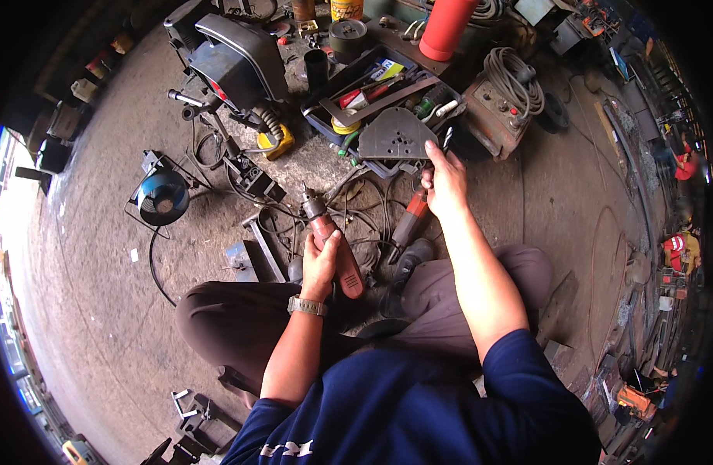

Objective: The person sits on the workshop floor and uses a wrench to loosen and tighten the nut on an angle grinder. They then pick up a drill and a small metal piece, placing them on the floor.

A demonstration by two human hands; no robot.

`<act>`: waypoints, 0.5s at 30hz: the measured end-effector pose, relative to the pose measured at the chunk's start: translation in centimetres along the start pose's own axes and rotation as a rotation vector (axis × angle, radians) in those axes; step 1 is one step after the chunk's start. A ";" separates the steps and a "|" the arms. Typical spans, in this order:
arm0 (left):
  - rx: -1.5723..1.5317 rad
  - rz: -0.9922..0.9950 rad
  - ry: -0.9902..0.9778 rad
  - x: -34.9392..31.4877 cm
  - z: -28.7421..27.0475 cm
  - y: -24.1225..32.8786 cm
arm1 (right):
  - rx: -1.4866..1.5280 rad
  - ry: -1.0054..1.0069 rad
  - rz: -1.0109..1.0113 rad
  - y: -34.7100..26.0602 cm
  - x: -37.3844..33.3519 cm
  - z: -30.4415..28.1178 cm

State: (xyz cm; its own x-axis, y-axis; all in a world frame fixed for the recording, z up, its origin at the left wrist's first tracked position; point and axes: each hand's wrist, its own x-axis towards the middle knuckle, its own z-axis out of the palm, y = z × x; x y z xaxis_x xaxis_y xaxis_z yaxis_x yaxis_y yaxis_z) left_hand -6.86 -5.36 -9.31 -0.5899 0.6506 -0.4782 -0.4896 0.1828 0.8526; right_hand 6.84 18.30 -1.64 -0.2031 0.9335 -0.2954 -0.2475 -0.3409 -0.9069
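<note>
Left hand [320, 262] is closed around the red-brown body of a drill [343, 260], with its chuck [315, 204] pointing away from the person. Right hand [448, 186] pinches the lower right corner of a dark grey plate [394, 133]; the plate has small holes, one straight edge nearest the person and a rounded far edge. Beside this thumb stands a spiral bit [448, 137]; I cannot tell if the fingers hold it. The plate overlaps the near rim of a toolbox [319, 126] in view. Between the hands, cables [376, 203] and an orange-red tool [409, 221] leave little room; at left, floor [101, 287] stretches wide.
</note>
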 end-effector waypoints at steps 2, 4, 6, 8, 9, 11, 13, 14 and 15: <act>0.000 -0.007 0.002 -0.2 -0.1 0.0 | -0.038 0.014 -0.002 -0.3 0.0 0.3; 0.045 -0.035 0.001 -0.5 -0.1 0.6 | -0.098 0.044 -0.035 -0.6 0.0 0.4; 0.008 -0.018 0.026 -0.3 -0.2 0.1 | -0.103 0.059 -0.024 -1.2 -0.3 0.5; -0.005 0.000 0.040 0.1 -0.5 -0.5 | -0.062 0.062 -0.019 -2.1 -0.6 0.9; -0.004 0.006 0.030 0.4 -0.1 -0.5 | -0.025 0.064 -0.026 -3.0 -0.7 0.8; 0.013 -0.025 0.053 0.1 -0.1 -0.5 | 0.028 0.082 -0.035 -4.2 -1.7 0.7; -0.002 -0.039 0.059 0.1 0.0 -0.6 | 0.052 0.049 -0.052 -4.8 -2.4 -0.9; -0.008 -0.034 0.046 0.4 0.0 -0.8 | 0.116 0.063 -0.065 -5.5 -2.8 -1.9; -0.064 -0.020 0.021 0.1 0.2 -0.6 | 0.118 0.068 -0.101 -6.5 -3.7 -2.9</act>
State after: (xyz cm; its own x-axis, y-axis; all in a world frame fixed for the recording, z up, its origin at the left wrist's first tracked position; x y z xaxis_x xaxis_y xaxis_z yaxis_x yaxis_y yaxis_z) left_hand -6.55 -5.26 -9.83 -0.5929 0.6315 -0.4996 -0.5410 0.1471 0.8280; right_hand 11.90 17.39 4.45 -0.1076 0.9678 -0.2277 -0.3738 -0.2516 -0.8927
